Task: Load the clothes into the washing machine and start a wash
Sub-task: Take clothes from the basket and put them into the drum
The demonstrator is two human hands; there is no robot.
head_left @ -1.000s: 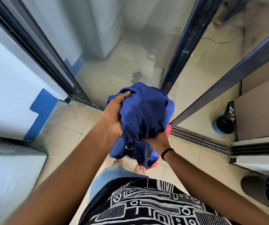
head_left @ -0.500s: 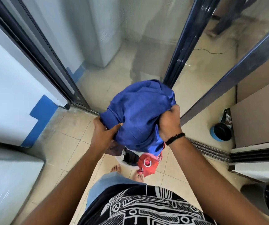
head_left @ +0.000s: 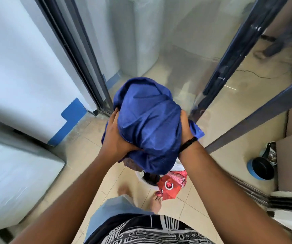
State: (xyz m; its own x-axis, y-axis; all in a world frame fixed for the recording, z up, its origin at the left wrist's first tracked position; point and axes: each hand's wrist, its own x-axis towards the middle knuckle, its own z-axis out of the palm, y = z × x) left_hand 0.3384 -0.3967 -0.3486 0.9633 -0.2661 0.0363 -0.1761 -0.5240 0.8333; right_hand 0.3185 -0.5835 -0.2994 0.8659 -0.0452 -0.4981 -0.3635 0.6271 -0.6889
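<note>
The washer (head_left: 16, 182) sits low on the person's left side, so the left hand (head_left: 117, 136) is the nearer one, and the blue bundle (head_left: 148, 124) must swing that way. Both hands grip the bundle from its two sides, the right hand (head_left: 185, 127) too, holding it up in front. Below it a white basket (head_left: 142, 176) holds dark clothes and a red cloth (head_left: 172, 184).
</note>
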